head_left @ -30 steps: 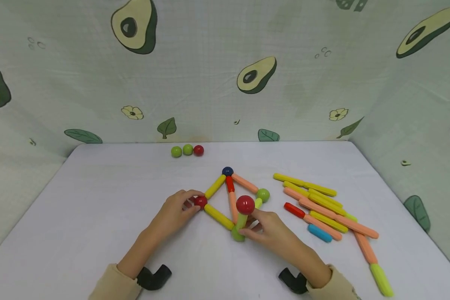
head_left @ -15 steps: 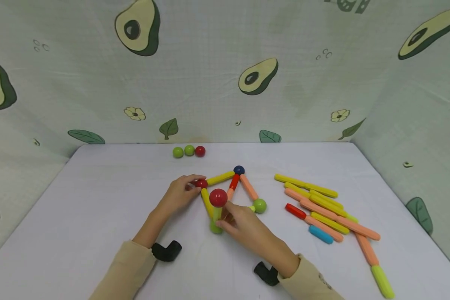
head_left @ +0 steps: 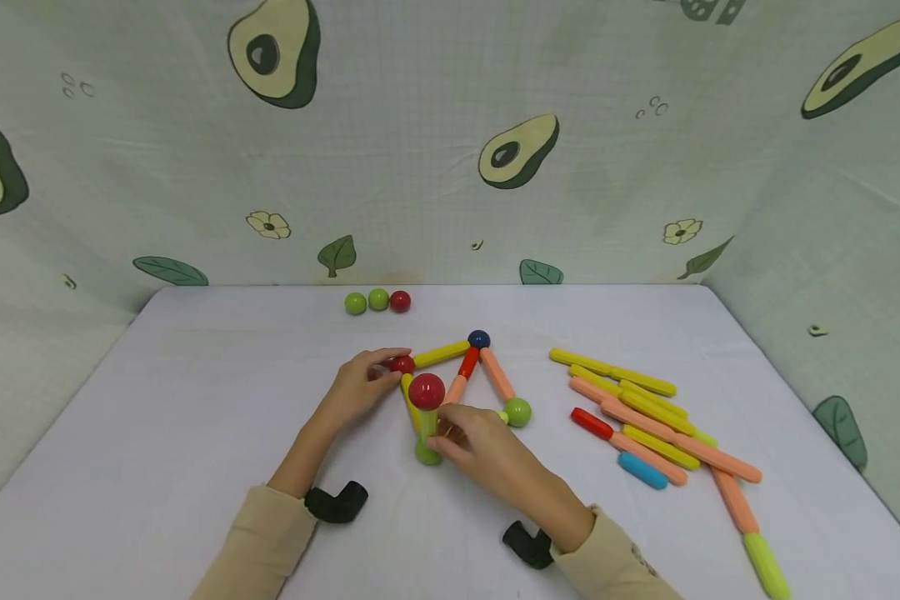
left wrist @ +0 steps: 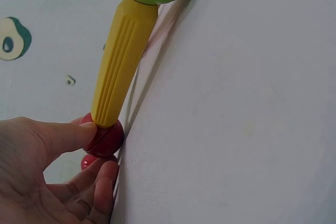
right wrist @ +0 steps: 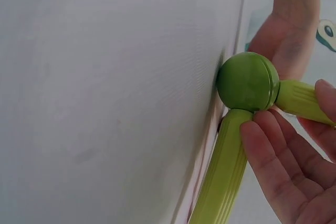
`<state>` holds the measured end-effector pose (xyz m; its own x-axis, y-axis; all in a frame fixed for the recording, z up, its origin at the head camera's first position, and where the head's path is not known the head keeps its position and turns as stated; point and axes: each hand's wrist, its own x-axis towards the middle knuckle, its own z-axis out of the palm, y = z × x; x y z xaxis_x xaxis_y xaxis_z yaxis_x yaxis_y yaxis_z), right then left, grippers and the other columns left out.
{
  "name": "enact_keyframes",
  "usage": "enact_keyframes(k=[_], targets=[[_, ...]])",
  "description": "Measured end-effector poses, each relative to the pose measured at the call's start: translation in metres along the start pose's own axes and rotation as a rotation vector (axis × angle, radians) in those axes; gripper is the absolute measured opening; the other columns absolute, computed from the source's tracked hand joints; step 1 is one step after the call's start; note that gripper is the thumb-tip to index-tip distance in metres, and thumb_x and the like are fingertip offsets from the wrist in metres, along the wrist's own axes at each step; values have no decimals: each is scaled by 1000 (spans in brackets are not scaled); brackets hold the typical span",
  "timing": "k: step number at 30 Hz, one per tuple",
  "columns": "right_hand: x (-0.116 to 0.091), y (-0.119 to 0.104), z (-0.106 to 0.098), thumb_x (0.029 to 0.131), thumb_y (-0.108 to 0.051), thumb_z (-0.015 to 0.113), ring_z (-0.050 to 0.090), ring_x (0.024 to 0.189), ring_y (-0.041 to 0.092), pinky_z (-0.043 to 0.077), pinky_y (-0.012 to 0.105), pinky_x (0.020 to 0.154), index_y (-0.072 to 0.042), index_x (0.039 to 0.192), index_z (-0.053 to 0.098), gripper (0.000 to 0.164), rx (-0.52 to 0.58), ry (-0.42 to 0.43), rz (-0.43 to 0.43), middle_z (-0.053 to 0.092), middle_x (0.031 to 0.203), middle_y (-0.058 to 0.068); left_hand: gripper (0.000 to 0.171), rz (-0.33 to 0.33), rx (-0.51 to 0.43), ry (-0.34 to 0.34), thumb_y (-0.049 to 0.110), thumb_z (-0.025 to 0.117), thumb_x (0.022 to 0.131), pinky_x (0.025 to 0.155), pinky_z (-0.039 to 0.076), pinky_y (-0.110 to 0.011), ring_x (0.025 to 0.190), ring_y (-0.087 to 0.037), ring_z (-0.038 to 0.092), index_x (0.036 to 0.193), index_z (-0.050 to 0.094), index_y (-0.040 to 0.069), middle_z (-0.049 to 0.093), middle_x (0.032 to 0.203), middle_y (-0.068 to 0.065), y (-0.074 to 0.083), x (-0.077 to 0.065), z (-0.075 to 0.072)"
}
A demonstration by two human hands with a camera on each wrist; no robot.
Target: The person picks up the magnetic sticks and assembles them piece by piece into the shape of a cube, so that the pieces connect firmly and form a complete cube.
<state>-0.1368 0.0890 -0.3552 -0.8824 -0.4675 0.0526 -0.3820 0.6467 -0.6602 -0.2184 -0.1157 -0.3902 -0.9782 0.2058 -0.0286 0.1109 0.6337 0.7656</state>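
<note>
My left hand [head_left: 360,387] pinches a red ball [left wrist: 107,139] at the left corner of a flat frame of rods and balls. Yellow rods [head_left: 442,354] run from that ball to a dark blue ball [head_left: 479,339] and to the near green ball [right wrist: 248,81]. My right hand [head_left: 487,446] holds a light green rod [head_left: 428,423] standing up from the near green ball, with a red ball [head_left: 427,392] on top. Another light green rod [right wrist: 223,166], mostly behind the right hand in the head view, leads towards the right green ball [head_left: 517,412]. A peach rod [head_left: 497,373] joins that one to the blue ball.
Loose yellow, peach, red and blue rods [head_left: 648,404] lie piled to the right; a peach and light green pair [head_left: 750,533] extends towards the front. Two green balls [head_left: 356,303] and a red ball [head_left: 400,302] sit at the table's back edge.
The frame has turned clockwise on the table. Its left red ball moved away from me, and my right hand moved left with the near green ball and upright rod.
</note>
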Motion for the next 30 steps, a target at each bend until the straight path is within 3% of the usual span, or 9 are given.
enact_keyframes(k=[8, 15, 18, 22, 26, 30], targets=[[-3, 2, -13, 86, -24, 66, 58, 85, 8, 53, 25, 77, -11, 110, 62, 28, 54, -55, 43, 65, 96, -3, 38, -12, -6, -8, 16, 60, 90, 81, 50, -36, 94, -23, 54, 128, 57, 24, 58, 122, -9, -1, 1, 1], [-8, 11, -34, 87, -20, 65, 59, 97, 14, 53, 33, 84, -12, 120, 59, 35, 73, -12, 0, 65, 108, 1, 39, -19, -3, -8, 16, 60, 90, 80, 50, -35, 94, -23, 54, 128, 56, 24, 58, 122, -8, -1, 0, 0], [-10, 18, -44, 86, -17, 66, 58, 101, 20, 52, 38, 86, -13, 121, 59, 36, 22, 40, 38, 64, 114, 3, 39, -28, -5, -9, 15, 59, 90, 81, 50, -36, 95, -24, 53, 128, 56, 24, 57, 123, -8, -1, 0, 0], [-14, 35, -56, 86, -16, 67, 57, 103, 24, 51, 41, 86, -13, 116, 62, 31, -62, 79, 150, 61, 116, 3, 39, -34, -14, -11, 15, 60, 90, 81, 49, -35, 96, -24, 53, 128, 57, 24, 57, 123, -9, -1, 1, 1], [-16, 51, -62, 85, -14, 67, 57, 100, 22, 51, 40, 86, -13, 109, 64, 24, -86, 30, 212, 61, 109, 2, 39, -30, -16, -12, 14, 60, 90, 80, 49, -35, 96, -23, 53, 128, 57, 24, 57, 122, -8, -1, 1, 1], [-16, 63, -63, 83, -14, 69, 57, 94, 18, 51, 36, 83, -12, 105, 66, 22, -74, -36, 173, 61, 103, 0, 39, -14, -15, -14, 15, 60, 90, 80, 49, -34, 95, -23, 52, 128, 57, 24, 57, 123, -8, -2, 1, 0]])
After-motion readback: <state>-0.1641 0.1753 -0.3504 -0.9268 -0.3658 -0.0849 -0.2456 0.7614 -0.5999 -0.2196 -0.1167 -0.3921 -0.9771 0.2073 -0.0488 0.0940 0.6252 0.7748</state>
